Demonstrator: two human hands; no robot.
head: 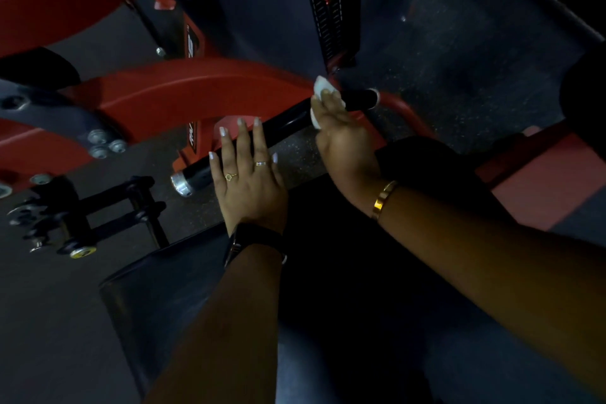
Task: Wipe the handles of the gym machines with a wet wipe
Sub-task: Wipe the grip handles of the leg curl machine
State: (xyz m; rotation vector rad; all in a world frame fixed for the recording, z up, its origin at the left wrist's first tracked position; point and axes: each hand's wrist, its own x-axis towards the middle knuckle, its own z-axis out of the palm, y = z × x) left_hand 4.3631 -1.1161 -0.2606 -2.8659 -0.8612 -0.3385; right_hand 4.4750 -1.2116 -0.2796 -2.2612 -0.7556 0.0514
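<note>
A black handle bar [285, 123] with a silver end cap runs diagonally across the middle of the view, fixed to the red machine frame [183, 92]. My right hand [341, 138] grips the bar's upper part through a white wet wipe [323, 88], which shows above and below my fingers. My left hand [249, 174] lies flat with straight fingers over the lower part of the bar, near the silver cap [180, 184]. It holds nothing. A short black grip [360, 99] continues past the wipe to the right.
A dark weight stack column [324, 3] stands behind the handle. A black adjustment bracket with bolts [82, 216] sits at lower left. A dark seat pad [157, 289] lies under my arms. A red pad [541, 174] is at the right, over speckled rubber floor.
</note>
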